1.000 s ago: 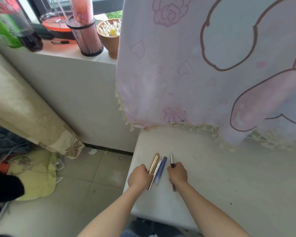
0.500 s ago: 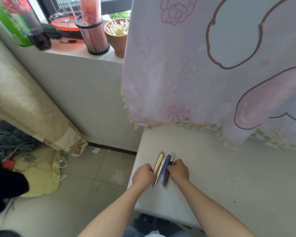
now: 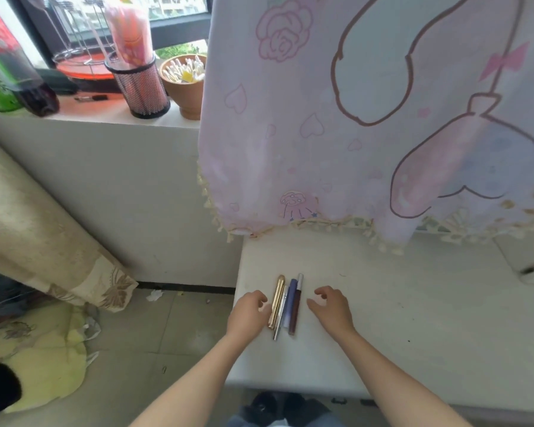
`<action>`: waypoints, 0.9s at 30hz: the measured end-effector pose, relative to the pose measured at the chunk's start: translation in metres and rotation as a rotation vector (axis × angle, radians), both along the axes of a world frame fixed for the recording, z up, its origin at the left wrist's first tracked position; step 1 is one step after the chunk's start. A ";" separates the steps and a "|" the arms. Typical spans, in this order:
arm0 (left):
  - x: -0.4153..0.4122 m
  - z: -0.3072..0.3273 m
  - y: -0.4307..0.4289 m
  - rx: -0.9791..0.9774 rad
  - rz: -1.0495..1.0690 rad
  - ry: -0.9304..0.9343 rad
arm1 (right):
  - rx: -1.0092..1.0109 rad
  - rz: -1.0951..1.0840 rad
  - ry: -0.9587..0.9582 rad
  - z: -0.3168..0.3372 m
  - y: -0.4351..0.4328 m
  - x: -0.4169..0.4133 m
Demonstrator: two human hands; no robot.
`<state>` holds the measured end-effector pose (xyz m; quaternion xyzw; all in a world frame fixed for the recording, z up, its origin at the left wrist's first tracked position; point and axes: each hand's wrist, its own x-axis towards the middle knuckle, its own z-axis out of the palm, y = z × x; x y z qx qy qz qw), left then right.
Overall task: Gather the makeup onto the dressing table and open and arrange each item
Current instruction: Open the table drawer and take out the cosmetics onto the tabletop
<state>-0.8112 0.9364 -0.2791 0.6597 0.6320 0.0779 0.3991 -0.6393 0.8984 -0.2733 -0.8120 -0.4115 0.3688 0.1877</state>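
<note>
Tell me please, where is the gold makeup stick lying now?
In the head view the gold makeup stick lies on the white dressing table near its left edge, leftmost of four sticks, between the left hand and a thin silver stick.

Head-height view, steeply downward, table point(image 3: 413, 303) close.
</note>
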 end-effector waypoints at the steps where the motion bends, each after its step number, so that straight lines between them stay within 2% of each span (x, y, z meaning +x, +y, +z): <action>1: 0.000 0.002 0.001 0.042 -0.026 -0.001 | 0.035 -0.003 -0.020 0.005 -0.007 0.004; 7: 0.034 0.020 -0.016 0.313 -0.357 0.024 | 0.125 -0.041 -0.196 0.033 -0.071 0.035; 11: 0.077 0.023 -0.047 0.373 -0.594 -0.019 | 0.100 -0.189 -0.282 0.043 -0.130 0.060; 17: 0.137 0.034 -0.113 0.397 -0.838 -0.019 | 0.071 -0.408 -0.363 0.048 -0.228 0.091; 22: 0.173 0.033 -0.189 0.392 -0.919 0.015 | 0.090 -0.519 -0.372 0.044 -0.317 0.114; 27: 0.199 0.024 -0.283 0.299 -0.822 -0.028 | 0.080 -0.564 -0.351 0.037 -0.415 0.138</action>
